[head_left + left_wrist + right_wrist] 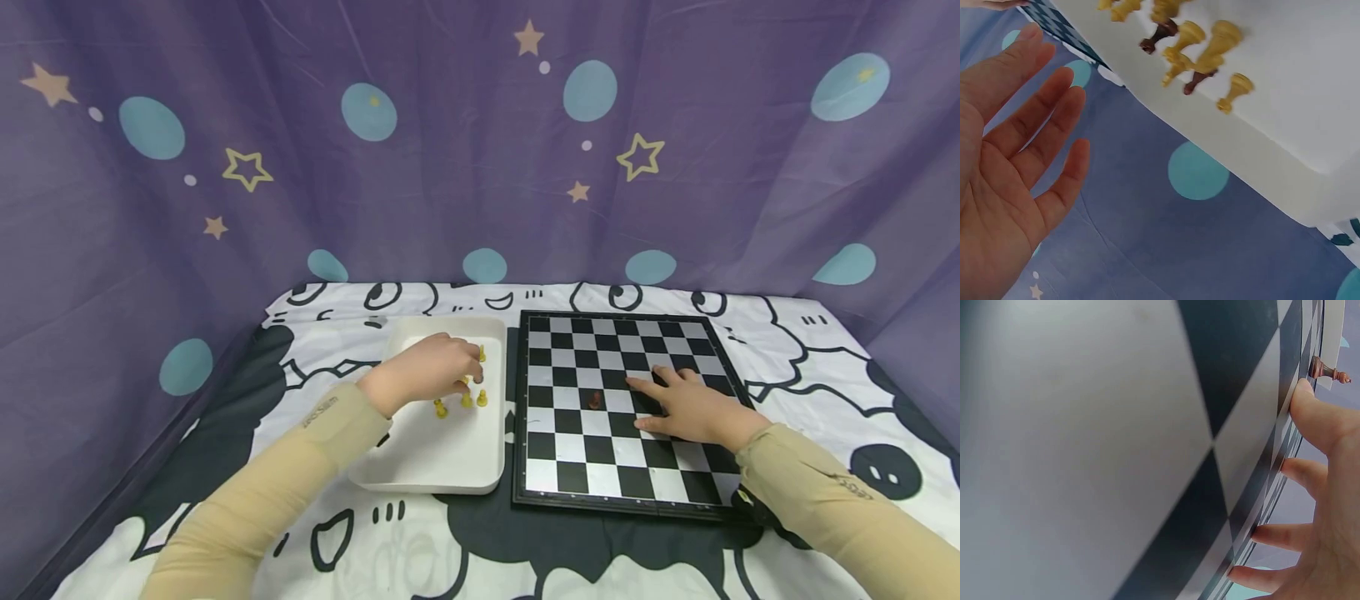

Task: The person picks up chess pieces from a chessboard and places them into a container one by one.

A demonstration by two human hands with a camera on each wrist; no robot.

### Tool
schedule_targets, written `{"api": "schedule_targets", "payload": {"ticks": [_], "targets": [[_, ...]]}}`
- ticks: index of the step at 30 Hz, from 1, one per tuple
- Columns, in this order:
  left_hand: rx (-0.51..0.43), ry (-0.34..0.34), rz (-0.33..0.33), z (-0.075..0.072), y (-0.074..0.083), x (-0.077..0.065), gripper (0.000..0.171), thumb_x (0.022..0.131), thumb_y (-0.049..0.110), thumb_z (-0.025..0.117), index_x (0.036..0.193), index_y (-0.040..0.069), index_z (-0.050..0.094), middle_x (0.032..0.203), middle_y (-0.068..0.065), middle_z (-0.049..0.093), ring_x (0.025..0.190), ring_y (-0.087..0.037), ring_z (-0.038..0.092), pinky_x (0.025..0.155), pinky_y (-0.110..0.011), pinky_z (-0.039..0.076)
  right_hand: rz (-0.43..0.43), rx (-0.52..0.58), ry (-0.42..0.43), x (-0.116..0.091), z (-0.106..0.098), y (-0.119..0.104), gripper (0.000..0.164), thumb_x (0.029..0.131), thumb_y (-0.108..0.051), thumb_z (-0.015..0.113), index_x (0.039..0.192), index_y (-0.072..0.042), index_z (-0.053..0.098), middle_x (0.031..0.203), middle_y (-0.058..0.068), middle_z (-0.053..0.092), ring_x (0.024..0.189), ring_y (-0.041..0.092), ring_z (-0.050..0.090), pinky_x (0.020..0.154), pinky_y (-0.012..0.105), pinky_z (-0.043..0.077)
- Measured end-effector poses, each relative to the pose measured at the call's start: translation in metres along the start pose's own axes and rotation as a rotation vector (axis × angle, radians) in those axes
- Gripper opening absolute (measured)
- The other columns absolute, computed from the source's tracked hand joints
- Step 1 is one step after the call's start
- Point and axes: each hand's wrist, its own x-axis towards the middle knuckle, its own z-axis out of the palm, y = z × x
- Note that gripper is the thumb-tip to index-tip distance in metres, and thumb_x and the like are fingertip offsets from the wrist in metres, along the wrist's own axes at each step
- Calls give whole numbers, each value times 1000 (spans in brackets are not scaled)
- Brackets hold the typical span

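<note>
My left hand (431, 367) hovers over the white tray (431, 462), fingers loosely bent. In the left wrist view nothing lies between its thumb and fingers. Several yellow chess pieces (441, 409) are in the tray near that hand, and the left wrist view also shows a dark brown chess piece (1159, 35) among them. To the right, my right hand (693, 410) is spread over the black-and-white chessboard (600, 451), with fingertips resting on its squares. A brown chess piece (595, 401) stands on the board, just left of the right hand's thumb and apart from it.
Tray and board sit side by side on a cartoon-print cloth (405, 542), a narrow strip of cloth between them. Behind the table hangs a purple curtain (480, 183) with stars and blue dots. The board has a raised black frame (585, 505).
</note>
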Motion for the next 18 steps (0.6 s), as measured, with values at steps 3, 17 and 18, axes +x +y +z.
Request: {"api": "schedule_targets", "payload": {"ticks": [3,17,18], "targets": [[0,3,11,-1,3,5,16,76,20,78,91,16,74,89,2,65,84,-13,63,70,-31,47,0,-3,1,0,1,1,83,81,-71,50,144,-18,42,143,31,32,124,57,33,89,69,38],[-7,-17,23,-11,20,26,21,77,20,77,98,18,74,99,3,66,94,-16,63,77,-34,49,-4,0,0,1,1,2,84,80,-72,49,144,-18,41,144,31,32,125,57,32,89,69,38],[-11,-16,26,-13,21,27,21,77,20,76,98,18,74,99,3,66,93,-16,63,77,-34,49,-5,-1,1,1,1,2,84,80,-72,49,144,-18,41,144,31,32,124,57,32,89,69,38]]}}
